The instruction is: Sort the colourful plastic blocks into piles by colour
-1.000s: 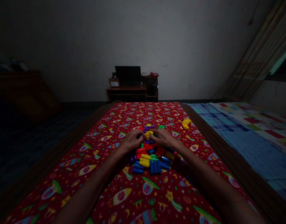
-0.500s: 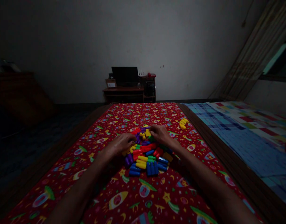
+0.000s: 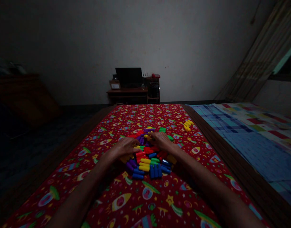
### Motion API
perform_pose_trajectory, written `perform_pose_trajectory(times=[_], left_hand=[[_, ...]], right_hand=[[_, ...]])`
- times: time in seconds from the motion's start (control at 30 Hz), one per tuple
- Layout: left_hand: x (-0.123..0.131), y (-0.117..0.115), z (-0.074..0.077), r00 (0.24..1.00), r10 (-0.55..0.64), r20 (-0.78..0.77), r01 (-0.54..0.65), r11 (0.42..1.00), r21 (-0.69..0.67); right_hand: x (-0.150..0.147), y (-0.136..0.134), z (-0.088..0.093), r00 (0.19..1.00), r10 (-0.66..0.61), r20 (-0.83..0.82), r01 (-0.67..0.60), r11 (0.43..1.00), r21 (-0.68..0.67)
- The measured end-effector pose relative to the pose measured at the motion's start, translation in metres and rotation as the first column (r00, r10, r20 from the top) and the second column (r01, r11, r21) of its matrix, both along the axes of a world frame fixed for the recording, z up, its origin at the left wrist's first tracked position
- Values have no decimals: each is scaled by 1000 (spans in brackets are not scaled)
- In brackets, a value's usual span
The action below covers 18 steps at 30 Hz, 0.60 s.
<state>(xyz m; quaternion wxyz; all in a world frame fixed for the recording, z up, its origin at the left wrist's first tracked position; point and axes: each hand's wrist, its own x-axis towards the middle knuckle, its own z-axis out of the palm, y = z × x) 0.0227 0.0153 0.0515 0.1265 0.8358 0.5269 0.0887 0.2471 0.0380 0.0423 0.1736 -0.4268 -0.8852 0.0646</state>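
A heap of plastic toy blocks (image 3: 155,171) in red, blue, yellow, green and purple lies on the red printed cloth (image 3: 136,196). At its left side my left hand (image 3: 126,148) bends its fingers round a yellow block (image 3: 137,147), which shows at the fingertips. My right hand (image 3: 161,141) reaches over the far right part, its fingertips closed on another yellow block (image 3: 149,135). Both palms hide blocks beneath them. Nearer to me are a yellow block (image 3: 145,165), blue blocks (image 3: 138,173) and purple blocks (image 3: 131,164).
Several yellow blocks (image 3: 188,125) sit apart near the cloth's right edge. Green blocks (image 3: 162,129) lie just beyond my right hand. A blue checked sheet (image 3: 236,155) spreads on the right. Against the wall stands a desk (image 3: 127,91) with a monitor (image 3: 128,77).
My right hand has lowered slightly toward the yellow block, and green blocks now show beyond it. My left hand has shifted a little over the yellow blocks. The view has turned slightly left.
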Motion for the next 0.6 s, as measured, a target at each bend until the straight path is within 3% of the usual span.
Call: perform_pose_trajectory(times=[0.1, 0.2, 0.33, 0.47, 0.6], left_hand=[[-2, 0, 9, 988, 95, 119, -96, 995, 7], [-5, 4, 11, 951, 180, 253, -184, 983, -8], [-5, 10, 4, 895, 223, 387, -217, 974, -60], [0, 13, -1, 874, 211, 437, -241, 970, 14], [3, 14, -2, 912, 173, 372, -232, 965, 119]], right_hand=[[9, 4, 6, 976, 9, -217, -17, 999, -37], [22, 17, 12, 898, -30, -439, 1, 998, -67], [56, 40, 17, 861, -193, -471, 185, 981, -65], [101, 54, 14, 805, -473, -357, 505, 863, -3], [134, 54, 5, 692, -667, -277, 694, 720, 1]])
